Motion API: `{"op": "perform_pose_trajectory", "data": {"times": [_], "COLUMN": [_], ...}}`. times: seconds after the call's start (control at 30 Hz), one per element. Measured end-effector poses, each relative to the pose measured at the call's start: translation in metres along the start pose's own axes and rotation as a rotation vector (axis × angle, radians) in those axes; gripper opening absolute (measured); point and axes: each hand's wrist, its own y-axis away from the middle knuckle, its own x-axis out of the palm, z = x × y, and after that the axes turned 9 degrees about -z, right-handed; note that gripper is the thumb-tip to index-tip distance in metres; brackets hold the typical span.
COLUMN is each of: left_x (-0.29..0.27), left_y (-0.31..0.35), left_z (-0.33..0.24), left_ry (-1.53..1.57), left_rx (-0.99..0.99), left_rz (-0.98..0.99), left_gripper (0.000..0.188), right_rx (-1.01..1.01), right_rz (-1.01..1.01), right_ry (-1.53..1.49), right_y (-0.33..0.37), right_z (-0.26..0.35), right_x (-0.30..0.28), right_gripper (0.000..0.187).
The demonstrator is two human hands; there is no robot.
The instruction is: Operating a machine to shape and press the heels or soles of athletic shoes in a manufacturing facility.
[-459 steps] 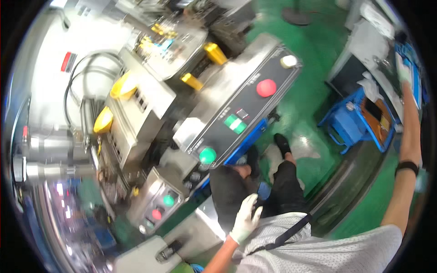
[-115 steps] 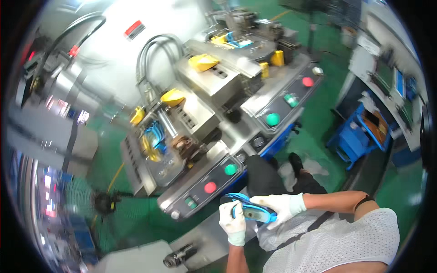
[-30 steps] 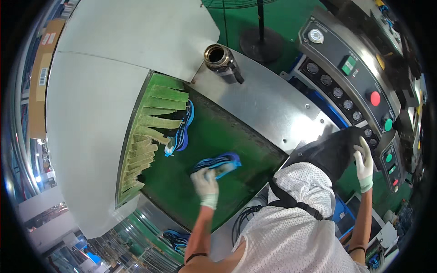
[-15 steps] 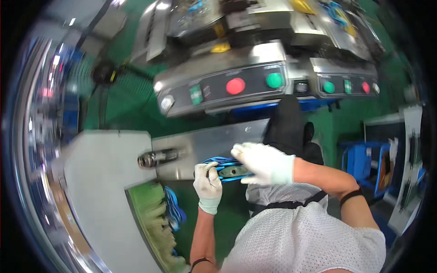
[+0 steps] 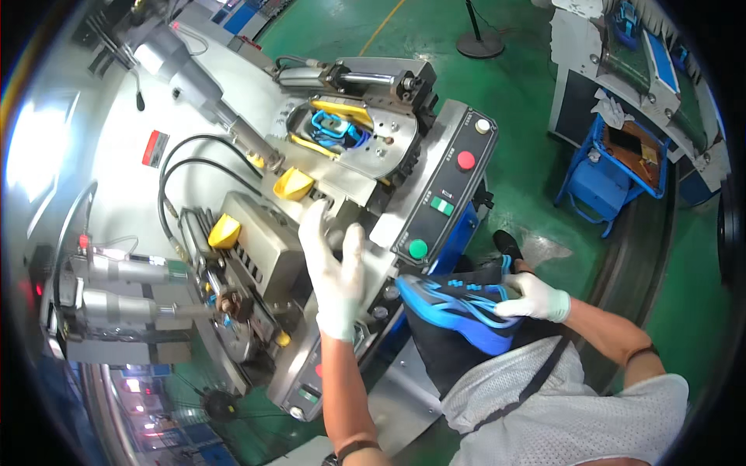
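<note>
1. Right hand [image 5: 538,299], white-gloved, fingers curled shut on the heel end of a blue and black fabric shoe upper with pale blue stripes [image 5: 458,311] — held in mid-air over the lap, just off the lower right edge of the machine.
2. Left hand [image 5: 334,264], also white-gloved, fingers spread wide and empty, raised over the grey steel body of the press machine [image 5: 256,233], close to it; contact not clear from this angle.
3. Shoe upper judged light and soft — likely to flop and fold unless supported, so best gripped at the firmer heel and steadied at the toe with the free hand; knit surface not slippery against the glove, and not fragile, though easily creased.
4. Just beyond the spread fingers, a slanted grey control panel [image 5: 443,202] with a red round button [image 5: 465,160], a green rectangular switch [image 5: 441,206] and a green round button [image 5: 418,248].
5. Further up, an oval metal mould cavity [image 5: 350,132] lined in yellow, with blue parts inside.
6. Two yellow plastic wedge-shaped guards [image 5: 294,183] to the left of the hand, black hoses [image 5: 186,167] looping behind them.
7. Green painted floor [image 5: 536,93] all round; a blue metal trolley [image 5: 606,175] well apart at the right.
</note>
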Motion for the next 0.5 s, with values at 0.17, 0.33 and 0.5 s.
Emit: {"op": "perform_pose_trajectory", "data": {"times": [0.17, 0.33, 0.5], "left_x": [0.057, 0.107, 0.157], "left_y": [-0.127, -0.236, -0.296], "left_z": [0.104, 0.189, 0.256], "left_ry": [-0.019, 0.035, -0.174], "left_rx": [-0.206, -0.388, -0.266], "left_rz": [-0.046, -0.029, -0.083], "left_gripper": [0.07, 0.075, 0.044], "right_rx": [0.168, 0.126, 0.111], "right_rz": [-0.283, -0.502, -0.653], "right_ry": [-0.285, -0.392, -0.508], "right_y": [0.032, 0.012, -0.001], "right_z": [-0.03, -0.03, -0.063], "right_x": [-0.047, -0.076, -0.099], "right_gripper": [0.072, 0.092, 0.102]}}
